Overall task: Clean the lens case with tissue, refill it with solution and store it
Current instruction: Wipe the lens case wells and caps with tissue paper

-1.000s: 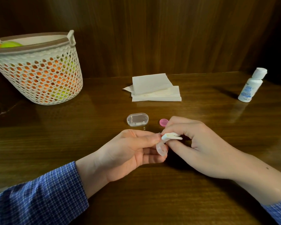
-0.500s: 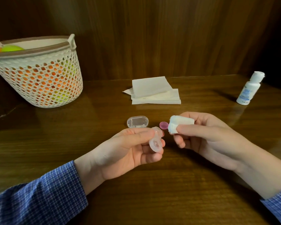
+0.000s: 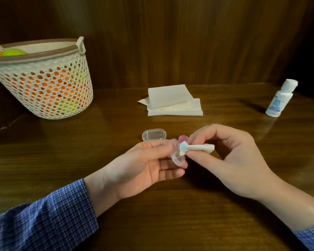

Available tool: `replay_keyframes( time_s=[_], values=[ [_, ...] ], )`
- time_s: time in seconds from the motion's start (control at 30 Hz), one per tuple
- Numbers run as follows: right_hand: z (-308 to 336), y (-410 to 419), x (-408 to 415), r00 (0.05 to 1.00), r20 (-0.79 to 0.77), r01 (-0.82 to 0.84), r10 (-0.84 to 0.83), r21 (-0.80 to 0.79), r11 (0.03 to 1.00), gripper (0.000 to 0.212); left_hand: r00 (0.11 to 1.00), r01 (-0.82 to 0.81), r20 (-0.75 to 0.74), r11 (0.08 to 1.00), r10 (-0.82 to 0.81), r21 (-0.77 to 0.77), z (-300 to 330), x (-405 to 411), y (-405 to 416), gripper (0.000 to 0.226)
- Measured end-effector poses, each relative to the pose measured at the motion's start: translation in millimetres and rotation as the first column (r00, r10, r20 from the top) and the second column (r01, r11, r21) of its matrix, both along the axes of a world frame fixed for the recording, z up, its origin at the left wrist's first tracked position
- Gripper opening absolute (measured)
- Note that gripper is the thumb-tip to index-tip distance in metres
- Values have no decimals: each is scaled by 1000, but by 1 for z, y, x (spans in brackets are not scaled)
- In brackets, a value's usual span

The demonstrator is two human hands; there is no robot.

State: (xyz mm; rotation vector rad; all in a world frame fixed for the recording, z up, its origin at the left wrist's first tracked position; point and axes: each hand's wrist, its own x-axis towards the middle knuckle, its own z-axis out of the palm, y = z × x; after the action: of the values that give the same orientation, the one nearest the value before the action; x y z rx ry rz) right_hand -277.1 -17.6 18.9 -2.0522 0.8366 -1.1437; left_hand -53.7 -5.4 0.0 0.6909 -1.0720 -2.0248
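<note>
The clear lens case (image 3: 177, 156) is pinched above the tabletop (image 3: 170, 214) by the left hand (image 3: 143, 169). A rolled tissue (image 3: 196, 148), gripped in the right hand's (image 3: 230, 160) fingers, is pressed into its upper cup. Behind lie a clear box (image 3: 154, 134), seemingly empty, and a pink cap (image 3: 183, 138). Farther back are stacked tissues (image 3: 172, 101), a bottle (image 3: 280, 100), and a basket (image 3: 43, 87) filled with orange and green balls.

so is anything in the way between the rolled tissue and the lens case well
Nothing visible. The left hand holds the clear lens case up off the table, and the twisted tissue pinched in the right hand already has its tip at the case, with no object between them.
</note>
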Motion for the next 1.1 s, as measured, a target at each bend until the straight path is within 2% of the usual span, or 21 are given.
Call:
replay_keyframes(
  time_s=[0.1, 0.23, 0.43, 0.57, 0.7, 0.87, 1.1],
  values=[
    [-3, 1, 1, 1000, -27, 4, -6, -50, 999, 11, 1000, -12, -4, 1000, 12, 14, 1, 0, 1, 25],
    [-5, 0, 1, 993, -118, -28, 21, -63, 998, 17, 1000, -9, -18, 1000, 9, 18, 1, -1, 0, 31],
    [-10, -3, 2, 978, -192, -97, 83, -62, 993, 14, 995, -97, 10, 995, 97, 5, 0, -2, 1, 28],
    [-11, -3, 2, 977, -196, -116, 87, -146, 982, 14, 991, -134, 15, 991, 135, -19, 0, -2, 1, 33],
    [-14, -2, 4, 976, -211, -114, 62, -243, 963, 14, 993, -103, 59, 992, 107, -74, 0, -3, 3, 32],
    [-18, -2, 5, 967, -248, -107, 53, -211, 972, 11, 991, -84, 91, 991, 94, -106, 1, -6, 5, 30],
    [-14, -2, 6, 986, -165, -52, 20, -190, 981, 9, 996, -59, 57, 992, 66, -108, 3, -5, 6, 31]
  ],
)
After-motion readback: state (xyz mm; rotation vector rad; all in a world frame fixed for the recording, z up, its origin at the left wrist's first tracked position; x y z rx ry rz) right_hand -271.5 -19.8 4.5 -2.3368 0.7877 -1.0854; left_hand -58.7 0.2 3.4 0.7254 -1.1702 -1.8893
